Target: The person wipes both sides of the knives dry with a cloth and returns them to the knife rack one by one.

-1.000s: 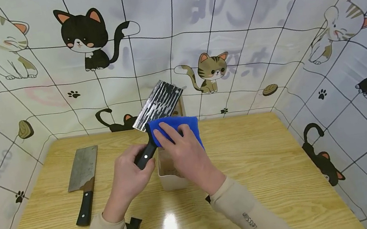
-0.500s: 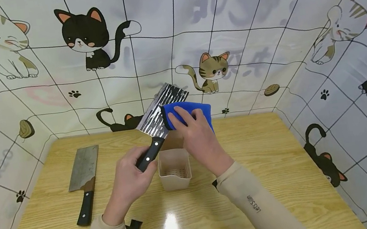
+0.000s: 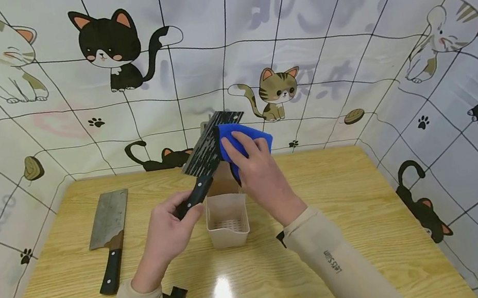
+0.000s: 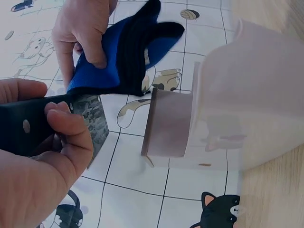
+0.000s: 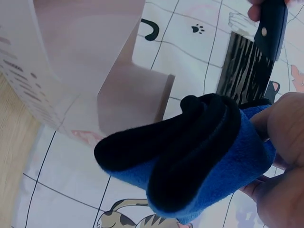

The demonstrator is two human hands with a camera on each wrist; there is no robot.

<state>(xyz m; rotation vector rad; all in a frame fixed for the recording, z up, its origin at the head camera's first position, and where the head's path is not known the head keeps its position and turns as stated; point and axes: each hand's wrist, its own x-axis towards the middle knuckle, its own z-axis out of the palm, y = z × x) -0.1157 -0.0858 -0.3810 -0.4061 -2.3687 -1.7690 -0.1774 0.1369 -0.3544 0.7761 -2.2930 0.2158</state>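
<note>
My left hand (image 3: 169,233) grips the black riveted handle of a cleaver (image 3: 207,150), its dark, silver-streaked blade tilted up and away. A folded blue cloth (image 3: 244,138) with black edging is pinched in my right hand (image 3: 267,178), lying over the blade's right side. In the left wrist view the left fingers (image 4: 71,123) curl round the handle, and the cloth (image 4: 109,61) covers part of the blade. From the right wrist the cloth (image 5: 209,156) shows bunched in several folds, the streaked blade (image 5: 244,69) beyond it.
Below the blade, a beige plastic holder (image 3: 228,223) with a perforated bottom stands on the wooden table (image 3: 337,237). A second cleaver (image 3: 110,232), grey with a black handle, lies at the left. Cat-print sheeting (image 3: 204,45) walls in the back and sides.
The cloth in my right hand has moved up and right along the blade from near the handle, uncovering the blade's lower part and the holder. The blade has turned slightly and looks darker.
</note>
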